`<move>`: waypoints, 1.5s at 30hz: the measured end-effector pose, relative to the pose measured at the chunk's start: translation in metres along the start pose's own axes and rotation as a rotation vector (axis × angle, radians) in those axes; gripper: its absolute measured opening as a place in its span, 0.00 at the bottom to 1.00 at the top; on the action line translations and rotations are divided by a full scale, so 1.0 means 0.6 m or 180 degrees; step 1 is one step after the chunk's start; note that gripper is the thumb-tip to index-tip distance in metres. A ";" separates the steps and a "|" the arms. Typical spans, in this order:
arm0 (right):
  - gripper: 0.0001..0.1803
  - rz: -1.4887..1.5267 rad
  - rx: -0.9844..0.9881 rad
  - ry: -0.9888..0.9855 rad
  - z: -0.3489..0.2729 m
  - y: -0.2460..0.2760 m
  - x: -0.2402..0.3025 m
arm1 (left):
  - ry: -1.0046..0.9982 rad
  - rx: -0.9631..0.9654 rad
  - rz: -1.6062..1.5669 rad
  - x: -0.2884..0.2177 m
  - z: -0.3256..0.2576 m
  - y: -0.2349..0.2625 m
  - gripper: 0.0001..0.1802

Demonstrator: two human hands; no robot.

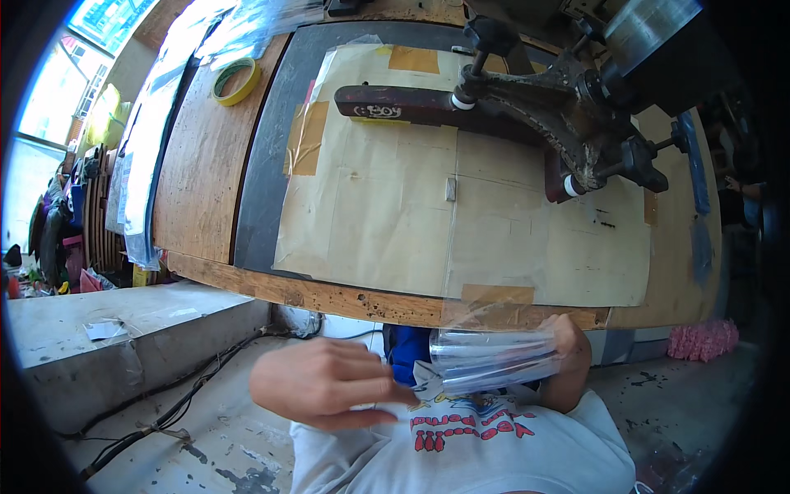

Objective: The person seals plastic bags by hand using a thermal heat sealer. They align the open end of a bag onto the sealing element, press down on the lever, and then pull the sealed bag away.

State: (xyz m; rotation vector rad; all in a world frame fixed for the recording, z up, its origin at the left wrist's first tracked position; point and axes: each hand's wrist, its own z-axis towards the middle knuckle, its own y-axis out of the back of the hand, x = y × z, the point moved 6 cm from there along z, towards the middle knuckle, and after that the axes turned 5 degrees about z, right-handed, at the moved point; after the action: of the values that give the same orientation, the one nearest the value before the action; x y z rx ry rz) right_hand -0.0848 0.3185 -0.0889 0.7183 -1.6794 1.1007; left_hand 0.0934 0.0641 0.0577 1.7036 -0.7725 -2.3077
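Observation:
My right hand (569, 344) grips the right end of a bunch of clear plastic sleeves (495, 366), just off the table's front edge. The sleeves hang in front of my shirt, with folds that catch the light. To their left is my left hand (329, 383), closed, its finger and thumb drawn toward each other near the sleeves' lower left corner. Whatever those fingertips hold, if anything, is too small to make out. Beyond the hands, a cream paper sheet (370, 214) is taped on the worktable, with a small grey metal piece (450, 189) on it.
A heavy metal clamp bracket with black knobs (568, 107) and a dark bar (403, 103) stand over the table's far right. A yellow tape roll (236, 81) lies at the left, beside plastic sheeting (247, 29). Black cables (177, 391) run along the floor. A pink bundle (702, 340) sits right.

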 end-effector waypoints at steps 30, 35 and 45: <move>0.10 -0.1140 0.0620 0.0955 0.022 -0.020 0.064 | -0.0342 0.0321 -0.2079 0.054 -0.021 -0.147 0.12; 0.11 -0.1106 0.0692 0.1188 0.022 -0.022 0.063 | -0.0318 0.0326 -0.1981 0.059 -0.019 -0.147 0.11; 0.09 -0.1128 0.1458 0.0617 0.018 0.018 0.003 | -0.0282 0.0267 -0.1921 0.062 -0.013 -0.144 0.11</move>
State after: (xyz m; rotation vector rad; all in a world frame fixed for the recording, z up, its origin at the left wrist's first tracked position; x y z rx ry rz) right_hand -0.0986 0.3134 -0.0923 1.1112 -1.0892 1.2608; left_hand 0.1026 0.1193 -0.0181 2.1114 -0.4029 -2.7756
